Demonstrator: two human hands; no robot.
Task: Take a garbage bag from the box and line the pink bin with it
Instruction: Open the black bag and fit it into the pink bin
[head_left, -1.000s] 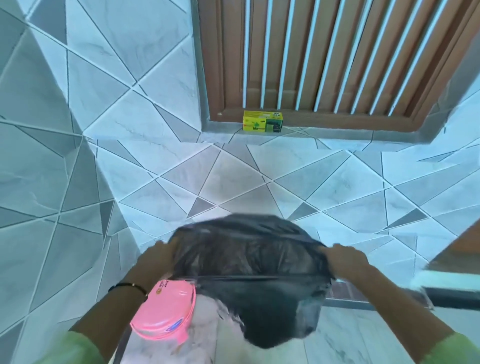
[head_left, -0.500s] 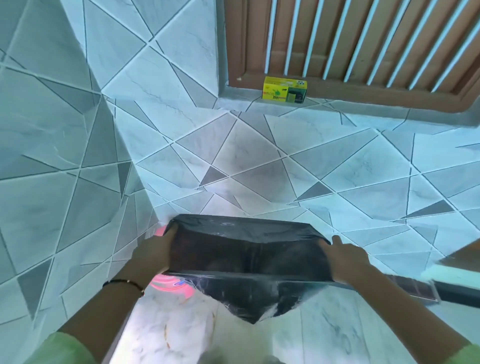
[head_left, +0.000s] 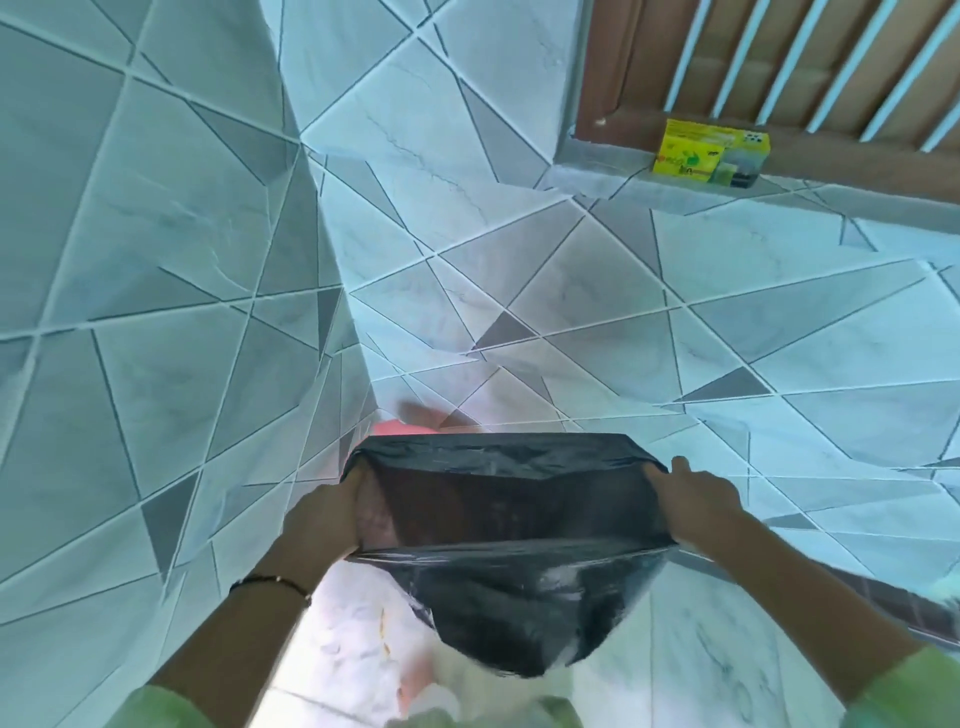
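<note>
I hold a black garbage bag (head_left: 514, 525) spread open in front of me, its mouth stretched into a wide rectangle and its closed end sagging toward me. My left hand (head_left: 332, 514) grips the mouth's left edge and my right hand (head_left: 693, 501) grips the right edge. Only a small pink sliver of the bin (head_left: 400, 427) shows just beyond the bag's far edge; the bag hides the rest. The yellow-green garbage bag box (head_left: 709, 154) sits far off on the ledge under the door.
A tiled wall (head_left: 156, 260) rises close on the left and meets the tiled floor (head_left: 675, 322) near the bin. A brown slatted door (head_left: 779, 62) stands at the back right. A dark strip (head_left: 909, 608) lies at the right edge.
The bag mouth has been pulled wider and flatter. The view has swung left, so the box now sits at the upper right, and the pink bin is almost fully covered.
</note>
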